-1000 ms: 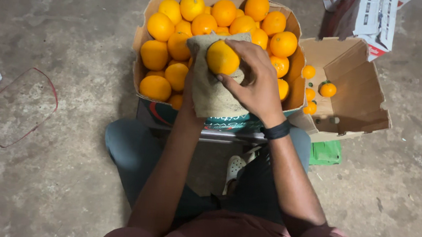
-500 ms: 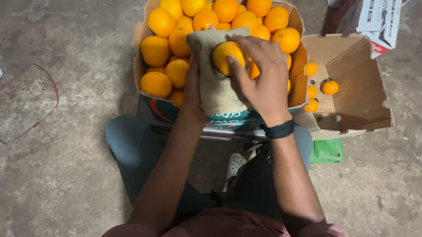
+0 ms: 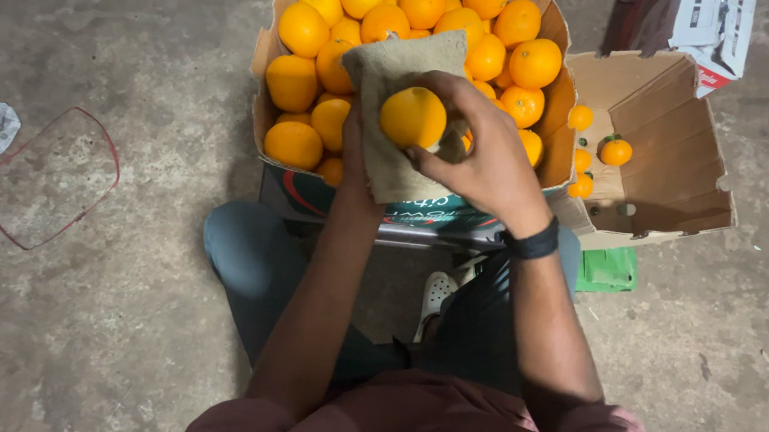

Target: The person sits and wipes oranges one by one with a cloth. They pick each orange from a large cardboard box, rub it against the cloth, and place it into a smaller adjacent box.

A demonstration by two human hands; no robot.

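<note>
Hands over the orange-filled carton [image 3: 266,99]: right hand [image 3: 488,160] gripping an orange [image 3: 412,117], left hand [image 3: 352,164] clutching a cloth [image 3: 404,64].

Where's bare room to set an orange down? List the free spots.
Free: the smaller box's right half, beyond its few small oranges; bare concrete between the red loop and the big box. Crowded: the big box, heaped full.
</note>
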